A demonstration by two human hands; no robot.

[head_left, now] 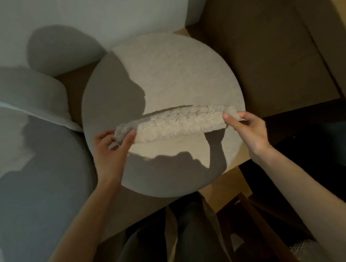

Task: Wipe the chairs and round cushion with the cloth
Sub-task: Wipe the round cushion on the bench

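Looks steeply down and a little forward from head height, wide-angle, the only view. Sits close above the round cushion (171,70), centred in frame. Takes in both forearms (72,239) from the bottom edge, left hand (112,151) and right hand (251,130) at mid-height

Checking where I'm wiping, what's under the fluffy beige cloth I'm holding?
Below the fluffy beige cloth lies the round off-white cushion, visible all around it. The strip right beneath the cloth is covered.
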